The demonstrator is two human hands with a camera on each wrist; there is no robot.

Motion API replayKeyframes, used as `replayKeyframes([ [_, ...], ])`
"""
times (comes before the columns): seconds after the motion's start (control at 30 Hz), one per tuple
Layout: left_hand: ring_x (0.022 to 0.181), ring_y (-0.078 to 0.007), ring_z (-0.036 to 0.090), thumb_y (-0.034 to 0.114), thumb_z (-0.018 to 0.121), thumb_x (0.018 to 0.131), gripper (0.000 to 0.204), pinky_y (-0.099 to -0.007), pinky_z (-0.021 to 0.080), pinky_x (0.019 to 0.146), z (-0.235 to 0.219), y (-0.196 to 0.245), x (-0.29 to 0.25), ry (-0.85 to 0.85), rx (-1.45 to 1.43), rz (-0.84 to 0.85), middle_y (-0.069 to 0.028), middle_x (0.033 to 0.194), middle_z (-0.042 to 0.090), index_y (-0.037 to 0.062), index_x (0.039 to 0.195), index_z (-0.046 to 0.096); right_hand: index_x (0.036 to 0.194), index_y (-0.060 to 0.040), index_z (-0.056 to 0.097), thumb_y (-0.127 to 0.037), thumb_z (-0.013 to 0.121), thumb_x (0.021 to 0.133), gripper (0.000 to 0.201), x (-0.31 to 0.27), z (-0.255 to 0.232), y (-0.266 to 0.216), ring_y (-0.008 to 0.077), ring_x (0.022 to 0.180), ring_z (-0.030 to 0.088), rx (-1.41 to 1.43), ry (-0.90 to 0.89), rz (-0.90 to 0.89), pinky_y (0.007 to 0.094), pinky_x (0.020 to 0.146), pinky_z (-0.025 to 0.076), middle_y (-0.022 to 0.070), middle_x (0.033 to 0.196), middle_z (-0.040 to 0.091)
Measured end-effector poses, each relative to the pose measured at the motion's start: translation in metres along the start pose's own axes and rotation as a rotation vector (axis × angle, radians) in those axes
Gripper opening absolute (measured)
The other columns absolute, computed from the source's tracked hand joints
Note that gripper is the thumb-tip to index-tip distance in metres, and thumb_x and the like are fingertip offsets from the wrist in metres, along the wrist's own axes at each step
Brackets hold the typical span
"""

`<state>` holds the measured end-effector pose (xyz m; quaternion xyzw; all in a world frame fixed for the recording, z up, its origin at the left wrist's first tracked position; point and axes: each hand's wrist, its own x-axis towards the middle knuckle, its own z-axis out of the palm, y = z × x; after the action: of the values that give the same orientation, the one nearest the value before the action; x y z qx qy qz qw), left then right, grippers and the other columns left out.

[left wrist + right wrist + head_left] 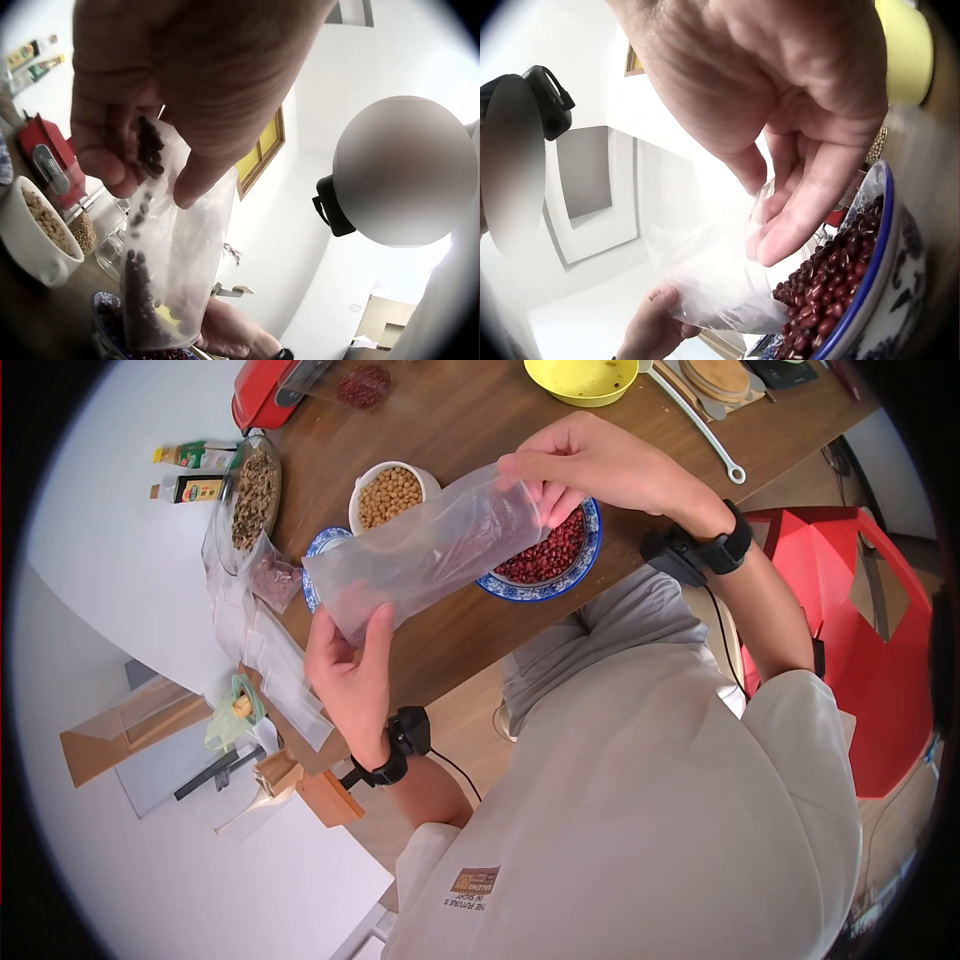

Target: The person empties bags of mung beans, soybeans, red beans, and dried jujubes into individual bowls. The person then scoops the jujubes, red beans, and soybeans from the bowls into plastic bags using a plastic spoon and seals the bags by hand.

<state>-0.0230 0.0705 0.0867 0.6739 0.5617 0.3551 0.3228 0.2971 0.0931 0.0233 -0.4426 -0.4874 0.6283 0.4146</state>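
Observation:
A clear plastic bag (430,550) stretches between both hands, tilted, over the table. My left hand (350,670) pinches its near-left end between thumb and fingers. At the other end, my right hand (600,465) pinches the bag's edge close over a blue-and-white bowl (592,550) of red beans (545,558). Dark beans (139,289) show along the bag in the left wrist view, some close by the left fingers. The right wrist view has the bag's end beside the bowl's beans (829,285), under the right fingertips (774,247).
A white cup (428,482) of tan beans stands behind the bag. Further off are a yellow pan (590,400), a glass dish (275,470) of dried pieces and two bottles (195,488). More plastic bags (285,680) lie at the left edge. A red chair (850,660) stands right.

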Motion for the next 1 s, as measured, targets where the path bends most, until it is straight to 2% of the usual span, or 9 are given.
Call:
replayKeyframes([
  [0.07, 0.101, -0.012, 0.066, 0.004, 0.077, 0.093, 0.033, -0.0282, 0.054, 0.088, 0.003, 0.005, 0.001, -0.029, 0.01, -0.075, -0.006, 0.111, 0.071, -0.0027, 0.123, 0.067, 0.083, 0.0008, 0.07, -0.035, 0.066, 0.101, 0.041, -0.003, -0.003, -0.002, 0.0129, 0.073, 0.071, -0.01, 0.016, 0.011, 0.0249, 0.07, 0.062, 0.0053, 0.076, 0.068],
  [0.17, 0.077, -0.0082, 0.063, 0.011, 0.077, 0.095, 0.027, -0.0236, 0.053, 0.07, 0.007, -0.002, 0.006, -0.039, 0.021, 0.006, -0.0037, 0.098, 0.072, -0.0007, 0.118, 0.067, 0.083, 0.0006, 0.07, -0.036, 0.067, 0.101, 0.041, -0.008, -0.007, -0.004, 0.0128, 0.072, 0.071, -0.009, 0.041, 0.009, 0.0248, 0.07, 0.062, 0.0049, 0.076, 0.068],
  [0.23, 0.089, -0.0102, 0.065, 0.008, 0.077, 0.094, 0.03, -0.0259, 0.053, 0.079, 0.007, 0.002, 0.006, -0.054, 0.012, -0.02, -0.0051, 0.105, 0.072, -0.0016, 0.121, 0.067, 0.11, 0.0016, 0.076, -0.035, 0.066, 0.104, 0.038, -0.007, -0.012, -0.002, 0.0113, 0.074, 0.072, -0.019, 0.016, 0.013, 0.0229, 0.068, 0.061, 0.0036, 0.084, 0.071],
  [0.27, 0.1, -0.0123, 0.066, 0.005, 0.078, 0.093, 0.034, -0.0282, 0.054, 0.088, 0.006, 0.003, 0.006, -0.069, 0.004, -0.047, -0.0066, 0.112, 0.071, -0.0025, 0.123, 0.067, 0.11, 0.0016, 0.076, -0.035, 0.066, 0.104, 0.038, -0.006, -0.011, -0.001, 0.0113, 0.074, 0.072, -0.02, 0.016, 0.014, 0.0229, 0.068, 0.061, 0.0036, 0.084, 0.071],
  [0.33, 0.1, -0.0123, 0.067, 0.005, 0.078, 0.093, 0.033, -0.0281, 0.054, 0.088, 0.004, 0.005, 0.005, -0.06, 0.006, -0.05, -0.0064, 0.112, 0.071, -0.0025, 0.123, 0.067, 0.085, 0.0014, 0.071, -0.037, 0.068, 0.101, 0.041, -0.006, -0.008, 0.002, 0.0125, 0.071, 0.071, 0.01, 0.024, 0.0, 0.0248, 0.069, 0.062, 0.004, 0.077, 0.068],
  [0.7, 0.094, -0.0102, 0.065, 0.004, 0.077, 0.093, 0.033, -0.0259, 0.054, 0.082, -0.01, 0.008, 0.002, 0.028, 0.032, -0.026, -0.0036, 0.107, 0.07, -0.0025, 0.123, 0.065, 0.091, 0.0028, 0.074, -0.036, 0.066, 0.102, 0.041, 0.001, 0.009, -0.002, 0.0131, 0.072, 0.072, 0.0, -0.038, 0.026, 0.0253, 0.067, 0.062, 0.0031, 0.079, 0.067],
  [0.77, 0.075, -0.0082, 0.063, 0.012, 0.076, 0.095, 0.027, -0.023, 0.051, 0.069, -0.005, 0.005, 0.006, 0.055, 0.042, 0.034, -0.0029, 0.097, 0.071, -0.0004, 0.117, 0.068, 0.092, 0.003, 0.074, -0.036, 0.066, 0.102, 0.041, -0.001, 0.006, -0.004, 0.0132, 0.072, 0.072, -0.011, -0.03, 0.031, 0.0255, 0.067, 0.062, 0.003, 0.08, 0.068],
  [0.9, 0.075, -0.0082, 0.063, 0.013, 0.077, 0.095, 0.028, -0.023, 0.052, 0.07, 0.004, 0.011, 0.008, 0.033, 0.015, -0.011, -0.0028, 0.098, 0.071, -0.0005, 0.118, 0.067, 0.094, 0.0026, 0.075, -0.037, 0.066, 0.102, 0.042, -0.007, -0.002, -0.004, 0.0132, 0.074, 0.072, -0.033, 0.009, 0.074, 0.0256, 0.067, 0.062, 0.0031, 0.082, 0.067],
  [1.0, 0.094, -0.011, 0.066, 0.004, 0.078, 0.091, 0.038, -0.0251, 0.054, 0.081, 0.003, 0.011, 0.009, -0.034, 0.026, -0.082, -0.0041, 0.109, 0.071, -0.0013, 0.127, 0.065, 0.096, 0.002, 0.075, -0.039, 0.066, 0.102, 0.042, -0.011, -0.005, -0.007, 0.0133, 0.074, 0.072, -0.038, 0.042, 0.09, 0.0254, 0.067, 0.061, 0.003, 0.082, 0.067],
])
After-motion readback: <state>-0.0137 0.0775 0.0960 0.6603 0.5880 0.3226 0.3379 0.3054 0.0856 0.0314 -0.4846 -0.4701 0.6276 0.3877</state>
